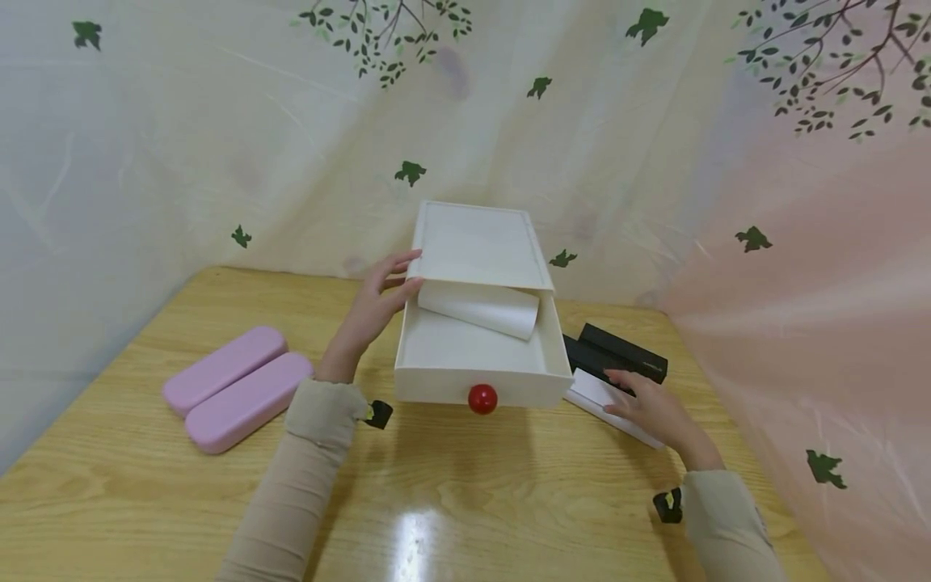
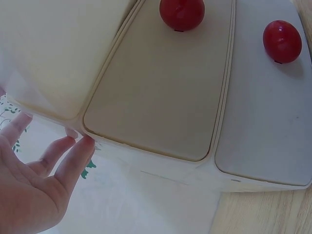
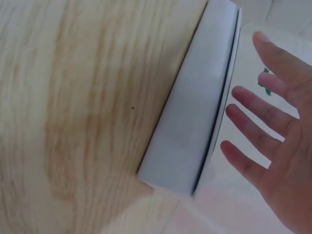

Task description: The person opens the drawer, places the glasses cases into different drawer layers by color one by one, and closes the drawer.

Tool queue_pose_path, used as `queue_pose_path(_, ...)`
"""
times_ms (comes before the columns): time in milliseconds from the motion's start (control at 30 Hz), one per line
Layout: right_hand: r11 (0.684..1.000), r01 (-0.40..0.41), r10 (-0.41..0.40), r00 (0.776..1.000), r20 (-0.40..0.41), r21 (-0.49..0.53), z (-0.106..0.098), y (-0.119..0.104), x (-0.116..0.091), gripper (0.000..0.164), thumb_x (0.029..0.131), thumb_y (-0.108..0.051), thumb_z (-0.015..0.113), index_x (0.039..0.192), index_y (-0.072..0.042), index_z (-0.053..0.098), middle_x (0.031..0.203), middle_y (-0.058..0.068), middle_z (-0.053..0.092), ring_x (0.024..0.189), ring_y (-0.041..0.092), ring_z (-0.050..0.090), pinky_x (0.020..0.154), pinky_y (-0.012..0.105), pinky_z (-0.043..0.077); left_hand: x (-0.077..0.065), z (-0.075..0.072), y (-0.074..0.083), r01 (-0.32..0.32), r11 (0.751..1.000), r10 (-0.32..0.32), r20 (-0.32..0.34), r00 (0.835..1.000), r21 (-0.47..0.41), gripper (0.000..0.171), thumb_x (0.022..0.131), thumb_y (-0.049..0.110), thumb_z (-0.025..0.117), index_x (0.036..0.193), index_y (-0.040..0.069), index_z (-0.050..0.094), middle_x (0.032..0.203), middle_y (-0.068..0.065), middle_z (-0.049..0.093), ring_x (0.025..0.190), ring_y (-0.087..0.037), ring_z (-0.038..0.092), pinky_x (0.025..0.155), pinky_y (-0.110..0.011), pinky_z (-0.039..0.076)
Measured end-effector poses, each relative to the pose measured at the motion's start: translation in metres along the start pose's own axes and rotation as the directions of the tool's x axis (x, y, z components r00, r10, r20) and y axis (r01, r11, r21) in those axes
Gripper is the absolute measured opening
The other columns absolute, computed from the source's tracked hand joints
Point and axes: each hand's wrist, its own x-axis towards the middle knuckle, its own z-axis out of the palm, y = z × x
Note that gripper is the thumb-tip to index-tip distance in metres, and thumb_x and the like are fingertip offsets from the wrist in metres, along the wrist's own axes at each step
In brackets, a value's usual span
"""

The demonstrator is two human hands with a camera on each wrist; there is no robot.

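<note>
A white drawer cabinet (image 1: 476, 242) stands on the table with its top drawer (image 1: 436, 388) pulled out by a red knob (image 1: 483, 399) side. In that drawer lies a white case (image 1: 483, 309) with a rounded top. My left hand (image 1: 372, 311) rests its fingertips on the cabinet's left side; in the left wrist view, the hand (image 2: 41, 175) has thumb and fingers apart at the cabinet's edge. Over a long white case (image 1: 611, 408) to the right hovers my right hand (image 1: 655, 408). Its fingers (image 3: 253, 107) are spread beside the case (image 3: 190, 102) in the right wrist view, holding nothing.
Two pink cases (image 1: 247, 404) lie side by side at the left of the table. Black cases (image 1: 625, 353) lie behind the white one, partly hidden by the drawer. Lower drawers with red knobs (image 2: 282, 41) show in the left wrist view. A leaf-patterned curtain (image 1: 291, 162) surrounds the table.
</note>
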Motion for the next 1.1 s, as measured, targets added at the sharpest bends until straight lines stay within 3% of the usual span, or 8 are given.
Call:
queue_pose_path(300,0.996,0.033,-0.032,0.999,0.005,-0.081,0.0065,0.0056,-0.0001,0.059,0.083,-0.023,0.076,0.134,-0.001,0.055,0.132,0.024,0.057,0.121,0.045,0.053,0.098,0.061,0.043,0.0002,0.0004,-0.0009,0.003,1.0,-0.003,0.003,1.0,0.005,0.049,0.098,0.03,0.056,0.145,0.022,0.044,0.148,-0.015,0.035,0.129,-0.037,0.042,0.097,-0.059,0.047)
queue_pose_path(567,0.992,0.063,-0.063,0.998,0.001,-0.111,0.0059,0.0022,-0.0044,0.052,0.082,-0.02,0.077,0.129,-0.005,0.06,0.125,0.021,0.06,0.11,0.04,0.058,0.088,0.057,0.049,0.0013,0.0006,-0.0006,0.006,1.0,-0.006,-0.003,1.0,-0.016,0.048,0.098,0.027,0.056,0.144,0.02,0.046,0.147,-0.016,0.037,0.128,-0.038,0.043,0.097,-0.059,0.047)
queue_pose_path(1100,0.99,0.069,-0.064,0.997,0.045,-0.125,0.0074,0.0037,-0.0082,0.061,0.078,-0.017,0.08,0.133,-0.006,0.057,0.132,0.025,0.058,0.121,0.049,0.052,0.091,0.062,0.047,0.0016,0.0002,-0.0012,-0.002,1.0,0.002,-0.002,1.0,-0.007,0.049,0.098,0.027,0.056,0.145,0.019,0.045,0.148,-0.016,0.036,0.128,-0.04,0.042,0.096,-0.059,0.047)
